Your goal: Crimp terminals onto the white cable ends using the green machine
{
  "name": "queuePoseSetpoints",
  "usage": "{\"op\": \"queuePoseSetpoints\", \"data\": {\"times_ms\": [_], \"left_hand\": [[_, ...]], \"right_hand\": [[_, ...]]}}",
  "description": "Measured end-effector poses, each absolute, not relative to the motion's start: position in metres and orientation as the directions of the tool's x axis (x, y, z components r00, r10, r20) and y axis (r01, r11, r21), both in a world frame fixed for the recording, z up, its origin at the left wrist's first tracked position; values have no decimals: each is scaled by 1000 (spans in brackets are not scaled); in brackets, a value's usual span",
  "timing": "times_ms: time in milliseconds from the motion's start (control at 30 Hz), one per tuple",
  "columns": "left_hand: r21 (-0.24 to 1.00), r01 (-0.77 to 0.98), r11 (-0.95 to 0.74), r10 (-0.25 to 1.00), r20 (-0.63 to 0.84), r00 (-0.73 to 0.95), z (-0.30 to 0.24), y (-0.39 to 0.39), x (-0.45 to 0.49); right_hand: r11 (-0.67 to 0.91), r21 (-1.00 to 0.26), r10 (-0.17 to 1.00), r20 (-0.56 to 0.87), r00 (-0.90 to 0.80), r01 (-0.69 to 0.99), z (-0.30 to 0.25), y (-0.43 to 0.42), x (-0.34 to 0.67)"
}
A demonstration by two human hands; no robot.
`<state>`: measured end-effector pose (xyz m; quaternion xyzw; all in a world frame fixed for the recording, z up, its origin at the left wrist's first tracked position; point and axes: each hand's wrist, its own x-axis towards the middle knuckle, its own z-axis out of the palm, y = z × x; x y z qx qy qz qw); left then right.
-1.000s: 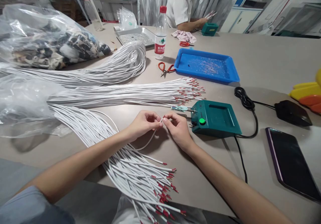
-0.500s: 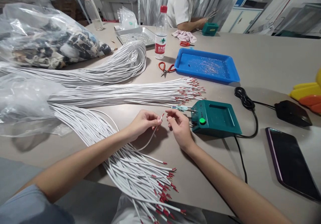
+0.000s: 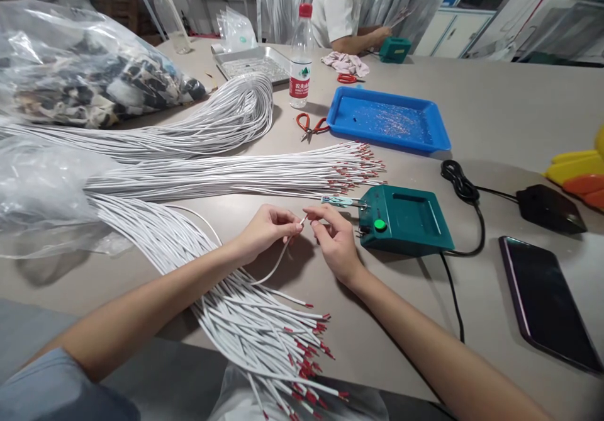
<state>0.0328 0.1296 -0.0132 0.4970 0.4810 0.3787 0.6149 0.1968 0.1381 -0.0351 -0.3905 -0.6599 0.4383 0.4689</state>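
bottle [image 3: 301, 56] beside the blue tray [image 3: 391, 143] wears a red label [image 3: 299, 87] on which 农夫山 can be read, the rest turned away or too small; marks on the green box [image 3: 401, 226] are too fine to make out. the left hand [image 3: 270, 235] pinches a white cable [image 3: 275, 271] just below its red end. the right hand [image 3: 336, 241] is loosely curled, thumb and forefinger parted, forefinger by the cable's tip; whether it touches i cannot tell. only a narrow gap separates this hand from the green box. the lower bundle [image 3: 255, 320] passes under the left forearm [image 3: 155, 308], red ends reaching beyond the near edge of the tabletop [image 3: 495, 106]. a wedge of tabletop, crossed by a black cord [image 3: 455, 301], shows between the right forearm [image 3: 425, 336] and the phone [image 3: 552, 301].
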Motion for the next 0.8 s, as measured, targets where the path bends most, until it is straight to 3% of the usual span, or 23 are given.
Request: {"op": "queuePoseSetpoints", "data": {"times_ms": [800], "left_hand": [[928, -143, 345, 923, -307, 232, -20, 130, 29]], "right_hand": [[334, -938, 930, 312, -192, 92, -32, 138, 197]]}}
